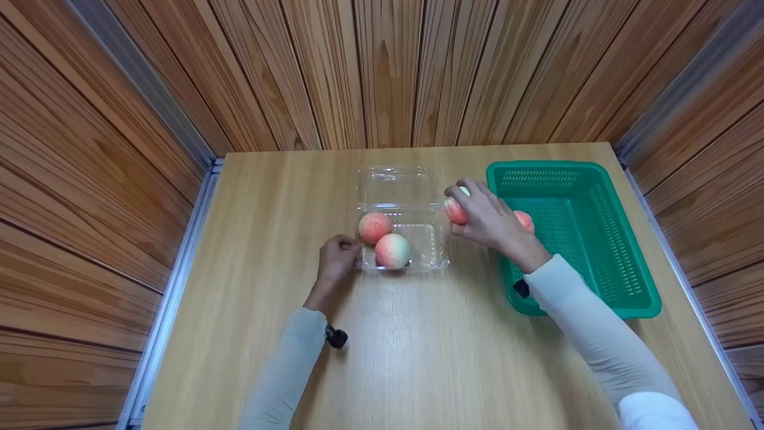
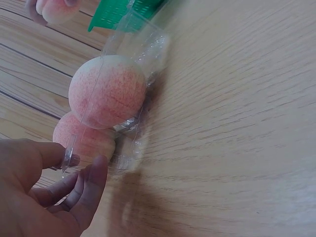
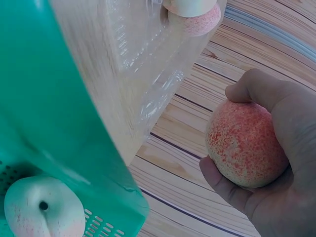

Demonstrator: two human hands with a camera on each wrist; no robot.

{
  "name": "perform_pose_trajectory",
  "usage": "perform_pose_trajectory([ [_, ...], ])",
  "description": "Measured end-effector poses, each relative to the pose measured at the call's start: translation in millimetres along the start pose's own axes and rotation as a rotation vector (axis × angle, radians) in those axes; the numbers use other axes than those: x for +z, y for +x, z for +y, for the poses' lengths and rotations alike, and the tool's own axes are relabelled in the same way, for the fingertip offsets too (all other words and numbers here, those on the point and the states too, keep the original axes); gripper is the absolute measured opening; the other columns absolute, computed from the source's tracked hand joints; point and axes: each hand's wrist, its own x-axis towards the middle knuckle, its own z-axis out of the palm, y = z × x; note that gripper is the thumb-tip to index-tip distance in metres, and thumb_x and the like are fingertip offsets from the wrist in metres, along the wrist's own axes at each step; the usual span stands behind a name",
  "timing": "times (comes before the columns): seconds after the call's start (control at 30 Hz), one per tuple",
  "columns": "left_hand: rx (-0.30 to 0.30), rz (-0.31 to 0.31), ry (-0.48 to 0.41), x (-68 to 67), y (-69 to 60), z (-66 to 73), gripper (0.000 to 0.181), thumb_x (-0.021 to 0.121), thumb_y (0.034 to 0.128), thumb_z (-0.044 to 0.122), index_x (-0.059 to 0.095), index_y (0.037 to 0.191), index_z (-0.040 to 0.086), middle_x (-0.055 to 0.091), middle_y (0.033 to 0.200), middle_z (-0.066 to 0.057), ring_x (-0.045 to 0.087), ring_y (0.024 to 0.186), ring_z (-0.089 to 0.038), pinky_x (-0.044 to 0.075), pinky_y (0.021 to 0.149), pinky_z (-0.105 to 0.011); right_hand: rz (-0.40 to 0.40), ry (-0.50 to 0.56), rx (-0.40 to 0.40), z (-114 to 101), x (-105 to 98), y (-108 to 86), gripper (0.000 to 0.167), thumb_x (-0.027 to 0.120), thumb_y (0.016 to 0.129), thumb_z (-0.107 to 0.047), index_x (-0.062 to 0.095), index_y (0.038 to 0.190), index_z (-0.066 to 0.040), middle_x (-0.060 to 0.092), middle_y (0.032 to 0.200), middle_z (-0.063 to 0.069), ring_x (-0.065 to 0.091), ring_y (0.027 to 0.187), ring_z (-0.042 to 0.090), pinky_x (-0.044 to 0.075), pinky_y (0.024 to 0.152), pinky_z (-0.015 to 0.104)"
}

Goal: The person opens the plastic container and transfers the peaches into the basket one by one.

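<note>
The right hand (image 1: 486,218) has thumb and fingers wrapped round the held peach (image 1: 455,211), between the box (image 1: 425,242) and the basket (image 1: 624,239); so wide a hold probably keeps the round fruit from slipping. The left hand (image 1: 338,258) pinches the box's left edge, likely to steady it, since thin clear plastic could slide easily. Inside, the far peach (image 1: 375,227) and the near peach (image 1: 393,251) sit toward the left, leaving bare floor on the right (the side facing the held peach). The lid (image 1: 397,185) lies open at the far side, so the top is unobstructed. The basket peach (image 1: 524,221) lies by the basket's left wall, whose raised rim is an edge to clear; a strip of table (image 1: 468,286) separates basket from box.
</note>
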Motion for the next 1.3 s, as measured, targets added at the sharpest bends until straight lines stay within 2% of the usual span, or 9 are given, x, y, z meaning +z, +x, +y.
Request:
perform_pose_trajectory([
  [0.13,0.003,0.001,-0.014,-0.4,-0.8,0.1,0.009,0.065,0.0965,0.001,0.066,0.104,-0.005,0.062,0.076,-0.003,0.061,0.063,-0.015,0.056,0.06,-0.032,-0.001,-0.003,0.008,3,-1,-1.8,0.066,0.083,0.088,-0.026,0.052,0.145,-0.016,0.048,0.152,0.019,0.052,0.135,0.045,0.055,0.103,0.063],
  [0.4,-0.001,0.014,0.03,-1.2,-1.6,2.1,0.008,0.066,0.0965,0.002,0.068,0.103,-0.003,0.064,0.077,-0.004,0.061,0.063,-0.013,0.053,0.058,-0.028,0.0,0.019,0.034,11,-4,-5.3,0.065,0.083,0.088,-0.026,0.053,0.145,-0.016,0.048,0.151,0.019,0.053,0.131,0.045,0.056,0.1,0.063],
  [0.6,-0.04,0.013,0.096,0.2,-0.5,5.0,0.011,0.067,0.0988,0.007,0.068,0.107,0.0,0.064,0.079,-0.004,0.062,0.066,-0.016,0.046,0.054,-0.023,0.04,0.011,0.007,18,-3,-8.1,0.061,0.081,0.088,-0.023,0.054,0.142,-0.014,0.05,0.146,0.019,0.055,0.126,0.045,0.058,0.098,0.06],
  [0.7,-0.051,0.013,0.107,0.8,-0.7,5.6,0.012,0.067,0.0993,0.008,0.068,0.108,0.0,0.064,0.08,-0.004,0.062,0.066,-0.015,0.045,0.053,-0.022,0.042,0.011,0.018,21,-3,-9.6,0.063,0.083,0.087,-0.024,0.054,0.141,-0.015,0.049,0.146,0.019,0.055,0.125,0.044,0.057,0.099,0.06],
  [0.93,-0.022,0.027,0.107,1.0,-0.9,4.5,0.011,0.067,0.0969,0.007,0.068,0.104,-0.001,0.064,0.079,-0.004,0.059,0.064,-0.013,0.046,0.054,-0.023,0.053,0.008,0.031,26,-5,-13.9,0.064,0.083,0.086,-0.024,0.054,0.142,-0.013,0.049,0.146,0.02,0.055,0.124,0.043,0.058,0.097,0.059],
  [1.3,-0.026,0.026,0.112,0.9,-0.2,4.2,0.013,0.068,0.0974,0.009,0.069,0.106,-0.001,0.065,0.08,-0.004,0.059,0.065,-0.013,0.045,0.053,-0.023,0.083,0.008,0.043,36,-8,-18.6,0.063,0.083,0.086,-0.023,0.055,0.141,-0.012,0.05,0.145,0.02,0.055,0.126,0.042,0.058,0.098,0.059],
])
